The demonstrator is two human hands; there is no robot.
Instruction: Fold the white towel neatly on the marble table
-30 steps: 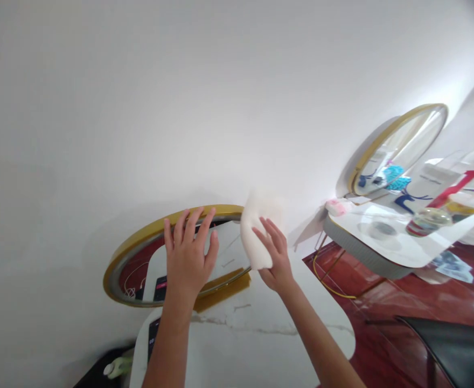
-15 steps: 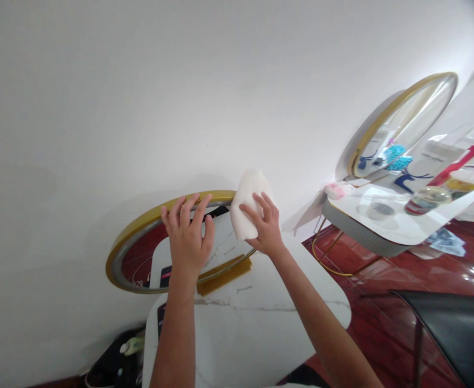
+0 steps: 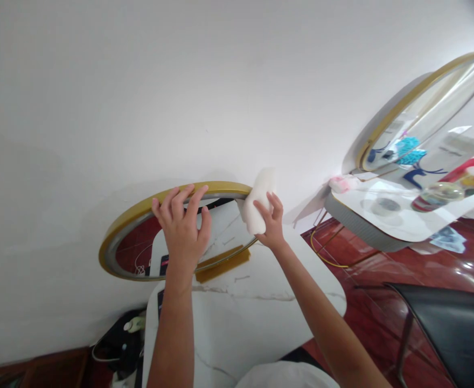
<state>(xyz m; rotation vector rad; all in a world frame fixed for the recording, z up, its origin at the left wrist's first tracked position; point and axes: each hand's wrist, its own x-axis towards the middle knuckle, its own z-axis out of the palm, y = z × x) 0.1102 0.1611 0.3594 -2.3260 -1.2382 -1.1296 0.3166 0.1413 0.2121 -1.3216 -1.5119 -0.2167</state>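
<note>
My left hand (image 3: 185, 226) has its fingers spread, with the fingertips resting on the upper gold rim of an oval mirror (image 3: 140, 245). The thumb is apart from the fingers, in front of the glass. In my right hand (image 3: 272, 223) is a folded white cloth (image 3: 259, 207), pressed around the rim at the mirror's right side. The mirror stands on a gold base (image 3: 223, 265) on a white marble-patterned table (image 3: 245, 315), close to the wall. Part of its right rim is hidden behind the cloth.
To the right is a second white table (image 3: 398, 218) with another gold-framed mirror (image 3: 406, 102), a clear container (image 3: 438, 196) and a pink-white bundle (image 3: 343, 183). A black chair (image 3: 447, 318) stands at lower right. A dark bag (image 3: 126, 337) sits beside the near table at left.
The cloth and my right hand have shifted slightly right along the rim, and the cloth is now bunched narrower over the edge. My left hand stays on the upper rim.
</note>
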